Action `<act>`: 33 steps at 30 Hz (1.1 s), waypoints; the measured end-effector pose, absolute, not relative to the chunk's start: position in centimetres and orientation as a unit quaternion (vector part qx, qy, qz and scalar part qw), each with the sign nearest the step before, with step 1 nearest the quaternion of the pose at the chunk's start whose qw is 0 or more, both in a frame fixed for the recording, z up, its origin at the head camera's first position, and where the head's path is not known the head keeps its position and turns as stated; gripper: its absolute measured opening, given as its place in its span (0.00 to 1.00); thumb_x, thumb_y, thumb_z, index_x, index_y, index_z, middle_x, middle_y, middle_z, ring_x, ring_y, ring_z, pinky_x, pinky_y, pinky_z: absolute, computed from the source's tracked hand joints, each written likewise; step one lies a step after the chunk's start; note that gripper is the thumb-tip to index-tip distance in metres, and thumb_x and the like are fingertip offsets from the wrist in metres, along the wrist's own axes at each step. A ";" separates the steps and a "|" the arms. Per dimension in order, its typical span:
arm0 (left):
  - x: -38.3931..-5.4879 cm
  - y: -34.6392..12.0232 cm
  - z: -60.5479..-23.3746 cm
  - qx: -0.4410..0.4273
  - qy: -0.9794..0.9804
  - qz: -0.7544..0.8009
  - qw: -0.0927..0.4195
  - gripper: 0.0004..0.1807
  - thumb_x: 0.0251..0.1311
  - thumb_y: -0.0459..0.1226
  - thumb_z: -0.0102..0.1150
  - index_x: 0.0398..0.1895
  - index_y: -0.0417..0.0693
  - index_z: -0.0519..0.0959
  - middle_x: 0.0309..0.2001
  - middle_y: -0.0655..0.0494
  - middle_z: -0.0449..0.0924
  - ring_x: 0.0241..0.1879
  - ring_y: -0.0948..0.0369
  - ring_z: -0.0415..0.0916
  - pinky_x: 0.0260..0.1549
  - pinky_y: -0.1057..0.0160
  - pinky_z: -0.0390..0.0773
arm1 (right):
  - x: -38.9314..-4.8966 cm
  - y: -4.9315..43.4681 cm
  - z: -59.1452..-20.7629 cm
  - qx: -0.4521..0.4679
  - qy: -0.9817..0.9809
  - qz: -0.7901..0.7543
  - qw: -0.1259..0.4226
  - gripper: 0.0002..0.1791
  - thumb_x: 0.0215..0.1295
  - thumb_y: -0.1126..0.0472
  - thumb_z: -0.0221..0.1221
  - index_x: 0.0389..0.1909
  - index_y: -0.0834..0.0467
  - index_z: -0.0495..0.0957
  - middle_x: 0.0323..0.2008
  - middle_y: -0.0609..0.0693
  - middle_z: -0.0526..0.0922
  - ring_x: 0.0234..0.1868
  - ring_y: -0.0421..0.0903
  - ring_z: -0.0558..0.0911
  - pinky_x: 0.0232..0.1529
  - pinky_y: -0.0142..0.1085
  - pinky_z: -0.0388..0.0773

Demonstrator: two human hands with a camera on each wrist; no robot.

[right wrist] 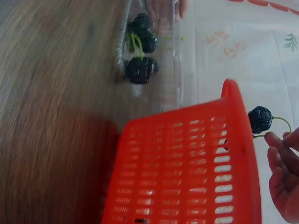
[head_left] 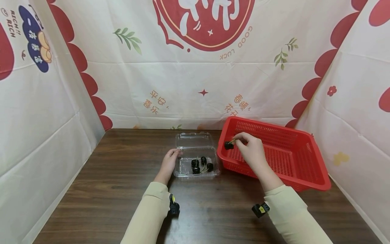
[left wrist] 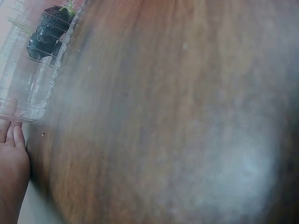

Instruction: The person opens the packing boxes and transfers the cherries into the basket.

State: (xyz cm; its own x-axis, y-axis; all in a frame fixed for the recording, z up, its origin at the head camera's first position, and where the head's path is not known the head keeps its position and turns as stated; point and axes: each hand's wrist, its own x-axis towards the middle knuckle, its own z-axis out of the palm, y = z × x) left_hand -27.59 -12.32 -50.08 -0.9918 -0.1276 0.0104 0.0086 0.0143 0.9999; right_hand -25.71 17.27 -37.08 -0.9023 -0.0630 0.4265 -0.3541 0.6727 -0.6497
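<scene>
Above the left end of the red basket [head_left: 292, 135], my right hand [head_left: 251, 149] pinches a dark cherry [head_left: 228, 145] by its thin green stem. A second stem shows beside that one in the right wrist view, where the cherry [right wrist: 260, 119] hangs past the basket's rim. My left hand [head_left: 169, 164] rests against the left side of a clear plastic clamshell box [head_left: 184, 171], fingers fairly straight. The box's lid [head_left: 195, 139] is folded back. Several dark cherries [head_left: 196, 170] with stems lie in it. In the left wrist view, fingers [left wrist: 17, 137] touch the box's end.
The basket stands right of the box, close to it, on a brown wooden table [head_left: 122, 189]. Printed white cloth [head_left: 195, 78] hangs behind and at both sides. A black wrist device [head_left: 261, 210] is worn at each sleeve.
</scene>
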 end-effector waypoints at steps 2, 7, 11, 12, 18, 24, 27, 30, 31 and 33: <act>-27.5 -12.3 -50.1 0.042 -0.710 -0.701 0.050 0.17 0.74 0.38 0.45 0.52 0.33 0.74 0.50 0.38 0.80 0.55 0.46 0.73 0.61 0.49 0.64 | -25.8 17.7 -37.2 0.108 -0.895 0.393 0.181 0.06 0.68 0.63 0.57 0.37 0.55 0.83 0.30 0.48 0.86 0.25 0.46 0.77 0.22 0.38 0.71; -27.5 -12.4 -50.1 0.045 -0.715 -0.696 0.050 0.16 0.74 0.39 0.45 0.52 0.34 0.74 0.49 0.40 0.80 0.55 0.47 0.73 0.61 0.49 0.64 | -26.2 18.6 -37.5 0.096 -0.902 0.389 0.160 0.06 0.67 0.63 0.56 0.36 0.56 0.83 0.30 0.49 0.86 0.32 0.45 0.81 0.33 0.41 0.76; -27.5 -12.4 -50.1 0.040 -0.718 -0.693 0.053 0.17 0.74 0.39 0.45 0.52 0.33 0.74 0.49 0.39 0.80 0.55 0.46 0.73 0.61 0.49 0.65 | -26.5 19.3 -37.8 0.086 -0.912 0.377 0.139 0.07 0.66 0.63 0.56 0.36 0.56 0.83 0.31 0.49 0.86 0.33 0.47 0.80 0.34 0.41 0.75; -27.5 -12.4 -50.1 0.041 -0.716 -0.695 0.053 0.16 0.74 0.38 0.45 0.52 0.33 0.74 0.50 0.39 0.80 0.55 0.46 0.73 0.61 0.49 0.64 | -26.6 19.5 -37.9 0.084 -0.914 0.373 0.133 0.07 0.66 0.63 0.56 0.36 0.55 0.83 0.32 0.49 0.86 0.33 0.47 0.80 0.34 0.42 0.75; -27.4 -12.4 -50.1 0.036 -0.712 -0.699 0.053 0.17 0.75 0.38 0.44 0.54 0.32 0.73 0.51 0.37 0.79 0.56 0.44 0.72 0.62 0.48 0.63 | -26.9 20.3 -38.4 0.068 -0.927 0.354 0.103 0.08 0.67 0.58 0.56 0.39 0.54 0.83 0.37 0.51 0.85 0.37 0.49 0.80 0.37 0.43 0.75; -27.6 -12.3 -50.1 0.039 -0.711 -0.700 0.058 0.17 0.74 0.37 0.44 0.53 0.32 0.73 0.50 0.37 0.79 0.55 0.45 0.73 0.61 0.49 0.64 | -27.4 20.8 -38.5 0.060 -0.934 0.345 0.074 0.11 0.67 0.56 0.56 0.43 0.56 0.82 0.40 0.55 0.84 0.31 0.50 0.79 0.29 0.42 0.77; -27.6 -12.2 -50.2 0.041 -0.711 -0.700 0.061 0.16 0.74 0.37 0.45 0.53 0.32 0.74 0.49 0.37 0.80 0.54 0.45 0.73 0.61 0.49 0.65 | -27.6 21.0 -38.6 0.056 -0.936 0.343 0.058 0.11 0.68 0.56 0.57 0.43 0.57 0.82 0.42 0.57 0.84 0.29 0.49 0.79 0.25 0.39 0.77; -27.6 -12.2 -50.1 0.039 -0.709 -0.701 0.063 0.16 0.74 0.37 0.44 0.53 0.32 0.74 0.49 0.37 0.80 0.54 0.45 0.73 0.61 0.49 0.65 | -27.9 21.1 -38.7 0.056 -0.940 0.334 0.046 0.11 0.68 0.57 0.58 0.43 0.59 0.82 0.44 0.59 0.83 0.31 0.49 0.80 0.28 0.40 0.78; -27.6 -12.2 -50.1 0.039 -0.709 -0.702 0.061 0.16 0.74 0.37 0.44 0.53 0.32 0.74 0.49 0.37 0.80 0.54 0.45 0.73 0.61 0.49 0.64 | -28.0 21.2 -38.8 0.057 -0.941 0.330 0.043 0.11 0.68 0.57 0.58 0.43 0.60 0.83 0.44 0.59 0.83 0.32 0.49 0.81 0.30 0.41 0.79; -27.6 -12.3 -50.1 0.040 -0.707 -0.703 0.059 0.16 0.74 0.37 0.44 0.53 0.33 0.74 0.49 0.37 0.80 0.55 0.45 0.73 0.61 0.50 0.64 | -28.2 21.3 -38.9 0.058 -0.943 0.325 0.037 0.12 0.68 0.57 0.59 0.44 0.61 0.82 0.45 0.60 0.83 0.32 0.49 0.81 0.30 0.41 0.79</act>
State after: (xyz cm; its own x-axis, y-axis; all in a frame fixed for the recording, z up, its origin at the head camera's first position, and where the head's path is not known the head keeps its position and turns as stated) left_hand -27.58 -12.25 -50.08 -0.9899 -0.1390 0.0265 0.0257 0.0078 0.9996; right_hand -28.23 21.32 -38.89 -0.9906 -0.0845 0.1076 -0.1329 0.7817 -0.6093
